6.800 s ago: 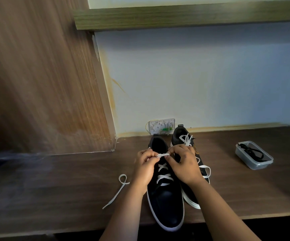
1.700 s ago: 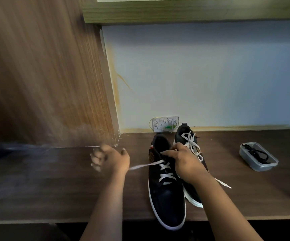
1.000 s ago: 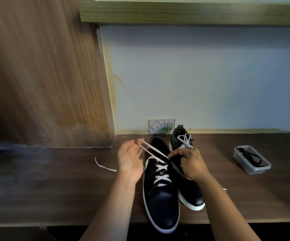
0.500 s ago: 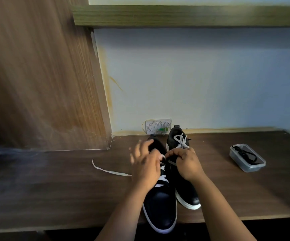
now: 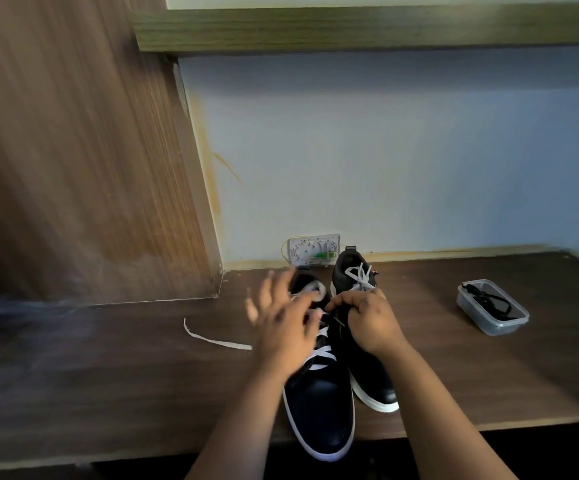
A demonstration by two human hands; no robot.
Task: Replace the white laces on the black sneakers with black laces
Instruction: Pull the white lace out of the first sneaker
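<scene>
Two black sneakers with white soles stand side by side on the dark wooden desk [image 5: 108, 382]. The left sneaker [image 5: 322, 407] is partly unlaced, with white lace crossings [image 5: 321, 355] over its lower eyelets. A loose end of the white lace [image 5: 212, 339] trails left over the desk. My left hand [image 5: 281, 327] hovers blurred over the left sneaker's upper eyelets, fingers spread. My right hand [image 5: 367, 320] pinches the lace at the shoe's tongue. The right sneaker [image 5: 367, 375] keeps its tied white lace [image 5: 361, 278].
A clear plastic container [image 5: 492, 306] with black laces inside sits on the desk at right. A white wall socket [image 5: 312, 251] is behind the sneakers. A wooden panel [image 5: 73, 150] rises at left, and a shelf [image 5: 350, 29] runs overhead.
My left hand pulled the lace out to the left, then came back over the left sneaker. The lace end now lies on the desk at left. My right hand stayed at the tongue.
</scene>
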